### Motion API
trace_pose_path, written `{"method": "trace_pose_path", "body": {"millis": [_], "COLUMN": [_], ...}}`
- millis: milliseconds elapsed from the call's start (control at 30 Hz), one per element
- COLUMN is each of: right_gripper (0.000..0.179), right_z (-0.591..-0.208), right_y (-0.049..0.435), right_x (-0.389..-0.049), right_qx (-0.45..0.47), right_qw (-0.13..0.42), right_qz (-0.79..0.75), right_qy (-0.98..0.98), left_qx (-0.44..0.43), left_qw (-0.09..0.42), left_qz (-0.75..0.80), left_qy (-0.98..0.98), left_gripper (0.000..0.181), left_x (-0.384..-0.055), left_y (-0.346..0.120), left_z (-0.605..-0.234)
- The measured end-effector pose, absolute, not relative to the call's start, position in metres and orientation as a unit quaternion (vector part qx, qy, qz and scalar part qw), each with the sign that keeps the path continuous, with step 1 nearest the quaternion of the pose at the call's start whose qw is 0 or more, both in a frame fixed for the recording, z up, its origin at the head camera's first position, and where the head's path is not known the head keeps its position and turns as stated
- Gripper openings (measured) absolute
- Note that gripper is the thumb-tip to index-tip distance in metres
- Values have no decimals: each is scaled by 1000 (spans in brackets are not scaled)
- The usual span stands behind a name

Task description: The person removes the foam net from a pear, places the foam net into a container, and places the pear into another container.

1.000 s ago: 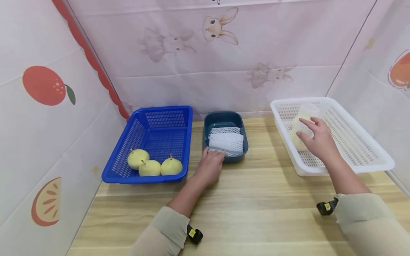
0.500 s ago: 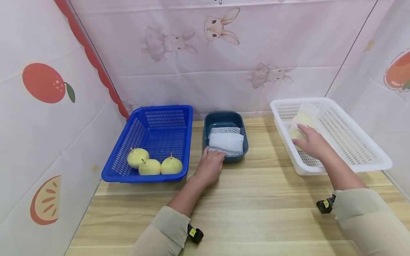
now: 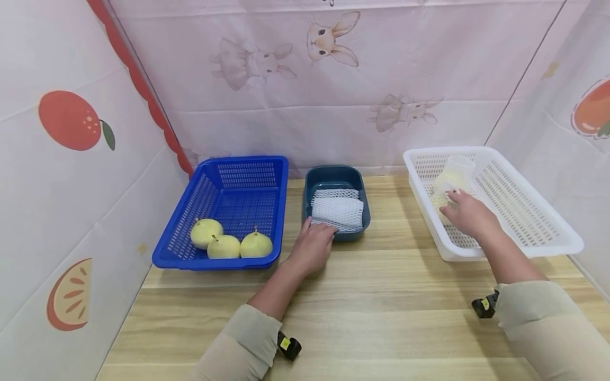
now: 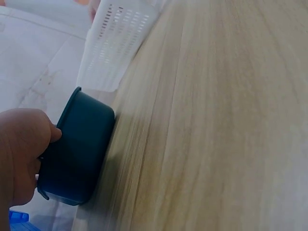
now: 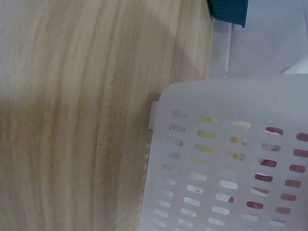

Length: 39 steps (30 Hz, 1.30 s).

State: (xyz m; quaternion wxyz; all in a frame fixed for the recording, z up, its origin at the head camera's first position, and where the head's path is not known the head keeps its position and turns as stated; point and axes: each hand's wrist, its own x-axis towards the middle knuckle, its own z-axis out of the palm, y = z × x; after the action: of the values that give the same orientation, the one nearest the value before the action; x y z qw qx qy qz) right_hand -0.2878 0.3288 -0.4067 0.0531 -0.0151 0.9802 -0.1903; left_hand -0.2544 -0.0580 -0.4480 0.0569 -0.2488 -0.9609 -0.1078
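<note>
My left hand (image 3: 312,247) grips the front rim of a small dark teal container (image 3: 345,235), thumb and fingertips over its edge. Inside the container lie several white foam net sleeves (image 3: 337,211). In the left wrist view the left hand (image 4: 24,149) holds the rim, and the teal container (image 4: 77,149) rests on the table. My right hand (image 3: 472,216) reaches into a white basket (image 3: 529,250), thumb and index finger apart, fingertips at a pale yellow pear in a white foam net (image 3: 450,177). A whitish patch (image 3: 448,187) shows by its index fingertip.
A blue basket (image 3: 214,264) stands at the left with three yellow pears (image 3: 224,247) near its front. All three containers stand on the wooden table (image 3: 381,317) by the rabbit-print back wall. In the right wrist view the white basket's slotted side (image 5: 221,144) hides most of the right hand.
My right hand has come down and closer to the netted pear, its spread fingers drawing nearer together. The left hand stays at the teal container's front rim.
</note>
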Motion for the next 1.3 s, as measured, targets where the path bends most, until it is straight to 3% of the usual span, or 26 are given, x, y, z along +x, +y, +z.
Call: {"method": "trace_pose_path", "body": {"millis": [633,1133,1300], "right_gripper": [74,65,52], "right_z": [-391,-352,-348], "right_y": [326,316,296], "right_x": [-270,-240,-229], "right_qx": [-42,-78,-127], "right_qw": [8,-149,-240], "right_qz": [-185,-210,-221], "right_qy": [982,963,937], "left_qx": [-248,-241,-241], "left_qw": [50,106,124], "left_qz": [-192,-289,-317], "left_qy": [-948,-920,-909], "left_gripper": [32,27,25], "left_x": [-248,-239,-234], "left_y": [-61,-61,-58], "left_z": [-441,-435,-430]}}
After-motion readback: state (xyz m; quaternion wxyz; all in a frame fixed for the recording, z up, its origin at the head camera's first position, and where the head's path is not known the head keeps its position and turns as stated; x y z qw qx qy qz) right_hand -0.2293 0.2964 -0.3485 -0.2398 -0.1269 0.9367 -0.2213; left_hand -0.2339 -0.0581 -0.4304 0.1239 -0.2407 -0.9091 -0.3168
